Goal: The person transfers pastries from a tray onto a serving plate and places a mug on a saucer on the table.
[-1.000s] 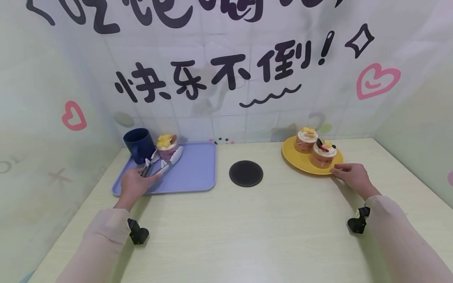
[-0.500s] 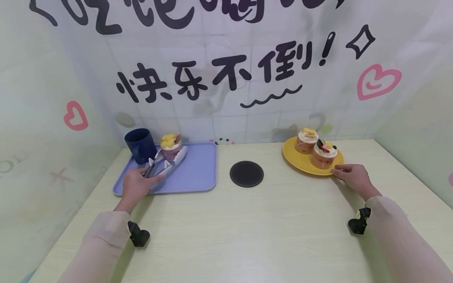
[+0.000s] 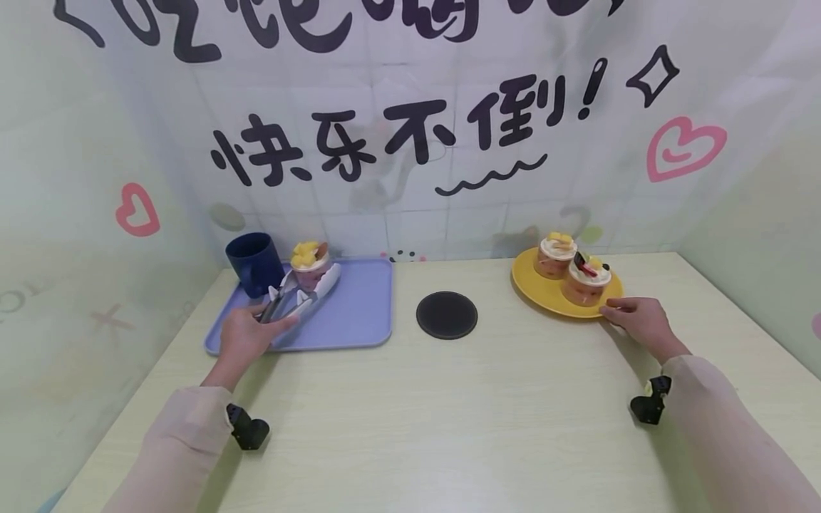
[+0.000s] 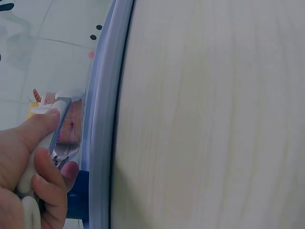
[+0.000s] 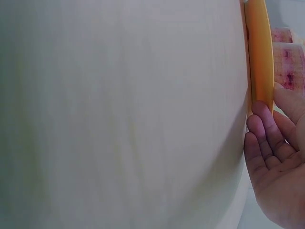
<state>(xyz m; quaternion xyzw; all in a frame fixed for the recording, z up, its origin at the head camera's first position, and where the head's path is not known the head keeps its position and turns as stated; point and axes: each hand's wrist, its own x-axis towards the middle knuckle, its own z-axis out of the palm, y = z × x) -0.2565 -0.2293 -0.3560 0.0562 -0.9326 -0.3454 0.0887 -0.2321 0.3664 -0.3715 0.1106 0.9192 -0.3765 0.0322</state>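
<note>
Gripping tongs (image 3: pixel 328 282), left hand (image 3: pixel 246 335) lies over the near rim of a periwinkle tray (image 3: pixel 359 306), at nine o'clock from a black disc (image 3: pixel 447 315). Tong heads straddle a fruit-topped cup (image 3: pixel 311 261); whether they squeeze it, cannot tell. Navy mug (image 3: pixel 258 267) stands close at that cup's nine o'clock, near the tongs. Right hand (image 3: pixel 641 324) pinches a yellow plate (image 3: pixel 537 288) at its four o'clock rim, thumb above, fingers beneath. Plate bears a front dessert (image 3: pixel 586 286), with a rear dessert (image 3: pixel 555 262) at its ten o'clock, partly covered. Tongs mask the tray cup's lower part. Left wrist view: mug mostly hidden. Right wrist view: both desserts cut off at three o'clock. Upper wall lettering (image 3: pixel 321 25) cropped.
</note>
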